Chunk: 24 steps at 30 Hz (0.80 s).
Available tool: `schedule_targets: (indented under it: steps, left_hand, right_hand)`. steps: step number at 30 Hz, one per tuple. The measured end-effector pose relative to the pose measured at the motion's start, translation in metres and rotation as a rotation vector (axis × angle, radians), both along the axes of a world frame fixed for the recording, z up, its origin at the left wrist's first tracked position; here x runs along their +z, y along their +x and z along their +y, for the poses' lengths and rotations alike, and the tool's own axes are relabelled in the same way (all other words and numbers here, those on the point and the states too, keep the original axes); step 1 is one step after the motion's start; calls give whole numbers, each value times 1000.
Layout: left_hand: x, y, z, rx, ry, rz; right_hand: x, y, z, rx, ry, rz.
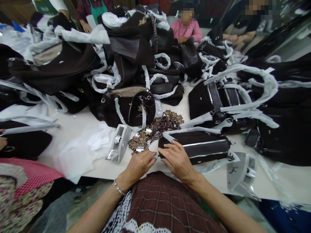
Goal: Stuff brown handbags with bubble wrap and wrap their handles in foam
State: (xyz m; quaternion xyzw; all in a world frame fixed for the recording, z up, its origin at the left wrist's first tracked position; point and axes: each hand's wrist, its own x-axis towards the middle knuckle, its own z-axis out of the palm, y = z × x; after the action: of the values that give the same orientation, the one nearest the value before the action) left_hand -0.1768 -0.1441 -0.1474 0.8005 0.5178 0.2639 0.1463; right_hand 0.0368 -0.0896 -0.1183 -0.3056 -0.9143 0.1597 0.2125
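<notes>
A dark handbag (206, 147) lies on its side in front of me, with shiny silver strips along it and a white-wrapped handle. My right hand (178, 161) is at the bag's left end, its fingers bent over the dark material and its thumb hidden. Just left of that end, my left hand (138, 166) is closed in a pinch, with a small whitish piece at its fingertips that I cannot make out clearly. Flower-shaped leopard-print charms with chains (143, 139) are heaped beyond my hands. A grey tape dispenser (119, 144) stands left of them.
A second tape dispenser (241, 174) sits at the table's front edge on the right. White tissue sheets (80, 145) lie on the left. Dark handbags (128, 106) with wrapped handles are piled across the table (102, 170). Several people are around it, one close at my left.
</notes>
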Motion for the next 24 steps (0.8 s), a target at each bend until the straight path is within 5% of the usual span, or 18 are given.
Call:
schedule_targets:
  steps: [7,16,24]
  left_hand:
    - [-6,8,4,-58,-130,-192]
    - [6,37,33,13,-780,-669]
    - [23,35,45,-12,-736,-490]
  right_hand:
    - [-11,20,-8,-37,-5,122]
    - [-19,24,-2,7,-56,200]
    - [-22,21,-3,-81,-41,193]
